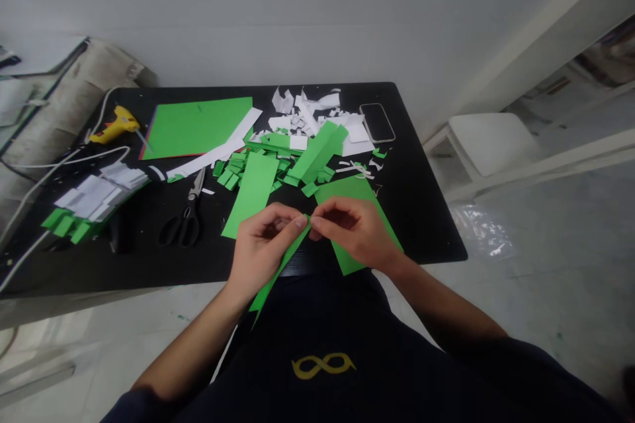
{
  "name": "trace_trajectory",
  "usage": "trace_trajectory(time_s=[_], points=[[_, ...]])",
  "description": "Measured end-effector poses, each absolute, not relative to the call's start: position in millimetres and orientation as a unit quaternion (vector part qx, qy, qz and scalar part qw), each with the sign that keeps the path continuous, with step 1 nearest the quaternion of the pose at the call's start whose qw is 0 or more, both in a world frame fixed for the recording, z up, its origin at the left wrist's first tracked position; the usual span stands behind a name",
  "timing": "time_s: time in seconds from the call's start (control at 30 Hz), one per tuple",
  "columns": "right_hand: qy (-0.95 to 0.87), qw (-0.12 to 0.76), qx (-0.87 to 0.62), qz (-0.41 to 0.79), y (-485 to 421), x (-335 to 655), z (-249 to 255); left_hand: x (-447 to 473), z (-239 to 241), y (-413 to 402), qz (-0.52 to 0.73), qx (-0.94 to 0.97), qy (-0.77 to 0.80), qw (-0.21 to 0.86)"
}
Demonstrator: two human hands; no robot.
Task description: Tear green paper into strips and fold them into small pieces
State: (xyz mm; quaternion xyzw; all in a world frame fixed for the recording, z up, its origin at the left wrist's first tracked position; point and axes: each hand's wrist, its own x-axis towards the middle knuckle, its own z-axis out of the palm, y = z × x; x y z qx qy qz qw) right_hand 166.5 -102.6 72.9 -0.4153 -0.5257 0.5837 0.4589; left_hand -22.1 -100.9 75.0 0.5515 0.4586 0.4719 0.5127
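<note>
Head-worn view, facing forward and down, close over table (426,211)

- The left hand (261,244) and the right hand (350,230) meet fingertip to fingertip, pinching the top end of a long narrow green paper strip (278,272) that slants down toward the lap.
- Both hands hover over the near edge of the black rectangular counter (426,211).
- On the counter lie black-handled steel scissors (186,215), a large green paper sheet (198,125), a yellow plastic glue gun (115,124), a dark flat phone (378,122), and scattered white and green paper scraps (302,139).
</note>
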Motion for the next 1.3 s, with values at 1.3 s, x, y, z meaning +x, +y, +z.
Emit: trace_trajectory(time_s=[1.3], points=[[-0.504, 0.485, -0.442, 0.561, -97.6, 163.6, 71.8, -24.0, 60.2, -111.0, 0.483, 0.628, 0.461, 0.401]])
